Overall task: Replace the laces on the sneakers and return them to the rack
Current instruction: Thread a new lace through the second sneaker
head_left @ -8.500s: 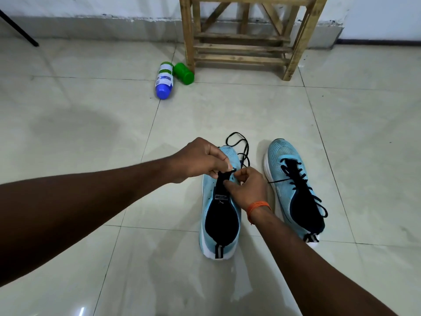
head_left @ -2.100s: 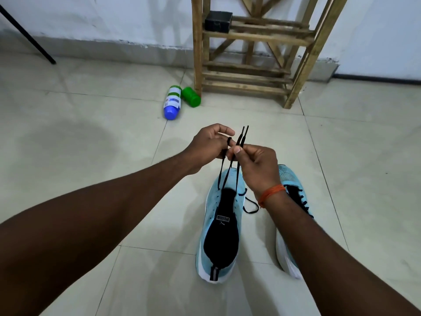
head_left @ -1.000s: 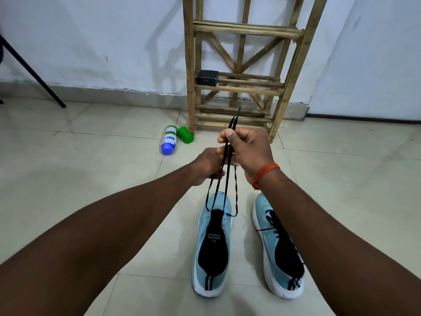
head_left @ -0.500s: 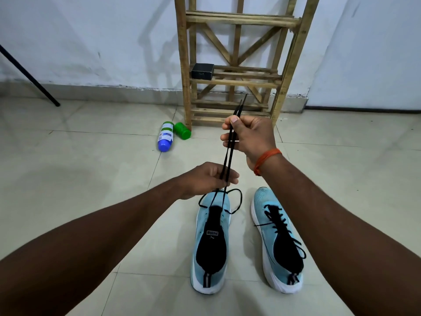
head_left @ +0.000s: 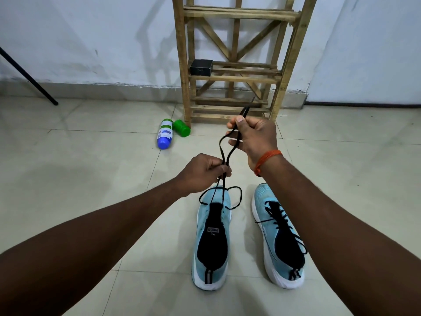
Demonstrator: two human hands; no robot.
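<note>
**Item 1.** Black flat shoelace (head_left: 224, 185): threaded, as far as can be seen, through only the foremost eyelets of the light-blue knit sneaker with the bare black tongue (head_left: 201, 222). Both strands are drawn upward, and a slack loop lies across the toe.

**Item 2.** Left hand (head_left: 205, 172): held just above that toe. The grip is closed in a pinch round both strands, low down.

**Item 3.** Right hand (head_left: 252, 137): raised higher and further forward. The grip is curled round the upper lace with the thumb pressed on top, and the two tips protrude above it. An orange thread band (head_left: 267, 158) is worn at the wrist.

**Item 4.** Second light-blue knit sneaker, laced in black (head_left: 263, 199): stood on the pale tiled floor (head_left: 91, 167) just beside the first, untouched.

**Item 5.** Slatted wooden rack (head_left: 184, 65): set against the wall, well apart from the shoes. A small black box (head_left: 201, 67) is carried on one shelf. A white bottle with a blue cap (head_left: 164, 135) and a green cylinder (head_left: 181, 128) lie by its foot.

**Step in hand:** judged to be the evening of the two lace ends after the first pass.

**Next move:** the ends would need to be lowered, separated, crossed and fed through the next eyelets. A fine pinch near each tip is called for, with the slack loop taken up first. Return to the rack is not yet due.
</note>
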